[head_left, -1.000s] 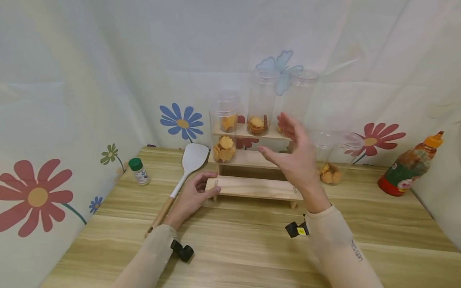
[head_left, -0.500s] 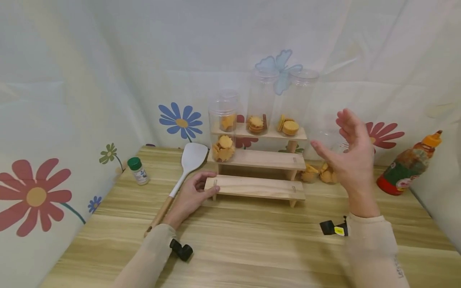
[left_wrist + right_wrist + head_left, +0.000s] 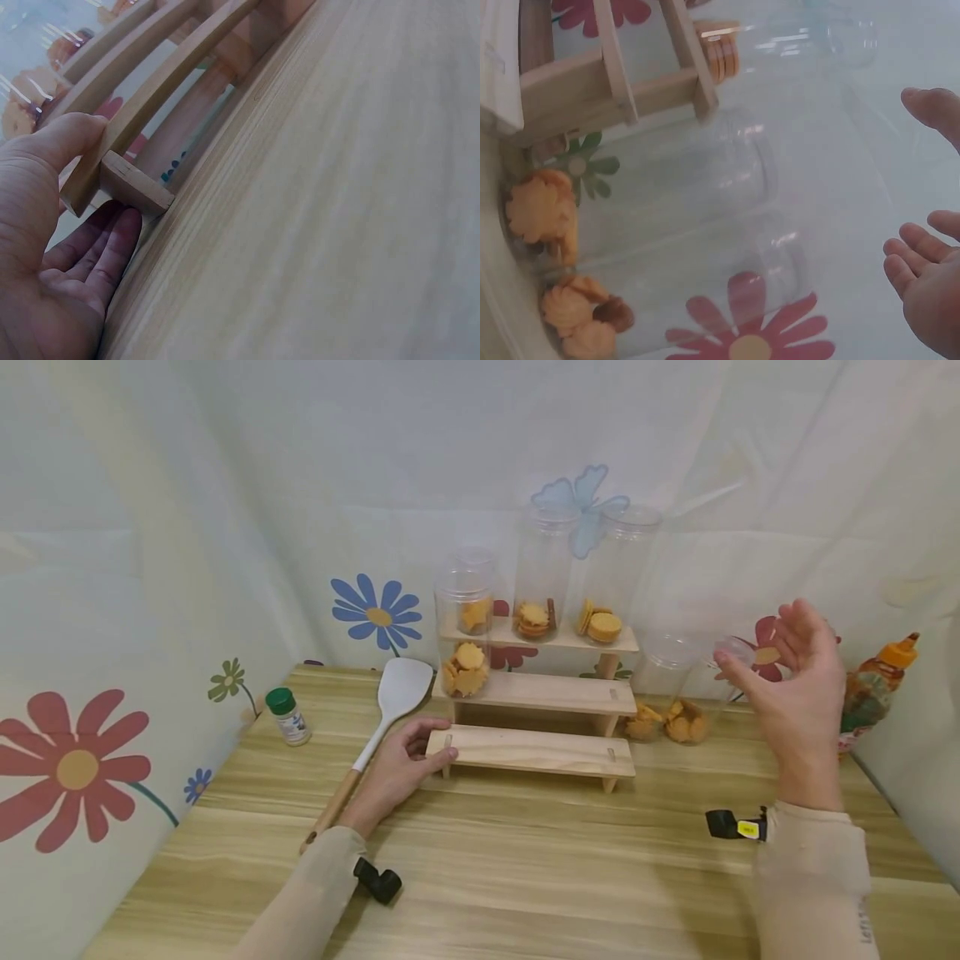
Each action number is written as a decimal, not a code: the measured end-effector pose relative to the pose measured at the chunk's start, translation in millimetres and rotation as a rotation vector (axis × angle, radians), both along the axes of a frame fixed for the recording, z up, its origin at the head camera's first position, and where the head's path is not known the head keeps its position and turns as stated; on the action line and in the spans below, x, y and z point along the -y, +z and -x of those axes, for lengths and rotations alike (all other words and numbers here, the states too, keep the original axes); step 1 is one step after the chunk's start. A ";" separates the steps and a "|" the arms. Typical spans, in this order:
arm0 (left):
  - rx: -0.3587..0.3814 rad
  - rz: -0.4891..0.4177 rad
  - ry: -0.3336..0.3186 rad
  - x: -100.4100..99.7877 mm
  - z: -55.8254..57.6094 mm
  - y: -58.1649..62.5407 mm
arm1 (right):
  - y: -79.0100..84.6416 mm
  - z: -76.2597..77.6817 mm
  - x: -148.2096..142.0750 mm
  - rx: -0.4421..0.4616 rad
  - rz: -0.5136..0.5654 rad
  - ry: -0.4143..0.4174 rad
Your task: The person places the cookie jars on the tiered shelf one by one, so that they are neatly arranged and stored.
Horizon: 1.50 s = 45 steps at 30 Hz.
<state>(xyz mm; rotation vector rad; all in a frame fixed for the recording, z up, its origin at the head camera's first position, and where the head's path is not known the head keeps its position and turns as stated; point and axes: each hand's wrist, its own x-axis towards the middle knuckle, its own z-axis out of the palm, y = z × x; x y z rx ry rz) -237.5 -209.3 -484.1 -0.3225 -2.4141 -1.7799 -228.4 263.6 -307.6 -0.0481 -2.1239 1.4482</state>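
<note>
pale bare-wood shelf (image 3: 543,692), kinda like mini stairs with three steps, sitting on the desk (image 3: 525,877), left hand (image 3: 397,768) gripping the bottom step (image 3: 532,750) by its left end, right hand (image 3: 804,702) up in the air, fingers loosely spread, near two clear cookie jars (image 3: 664,678)

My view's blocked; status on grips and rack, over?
Left grip holding lowest shelf of wooden rack, left end. Right grip raised, empty. Possible obstacle: two cookie jars beside rack's right end.

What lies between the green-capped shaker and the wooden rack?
In the head view, the spatula, then the left hand, holding the rack at its lower left end.
</note>
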 end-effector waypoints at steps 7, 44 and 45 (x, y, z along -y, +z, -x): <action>0.002 -0.003 -0.001 -0.1 2.0 -0.3 | -20.7 18.5 -18.6 0.068 0.054 -0.005; 0.021 0.017 -0.004 0.1 -2.8 3.9 | -114.0 63.7 -31.9 0.245 0.020 0.038; 0.023 0.017 -0.004 0.2 -2.6 3.8 | -114.7 64.4 -31.5 0.244 0.020 0.041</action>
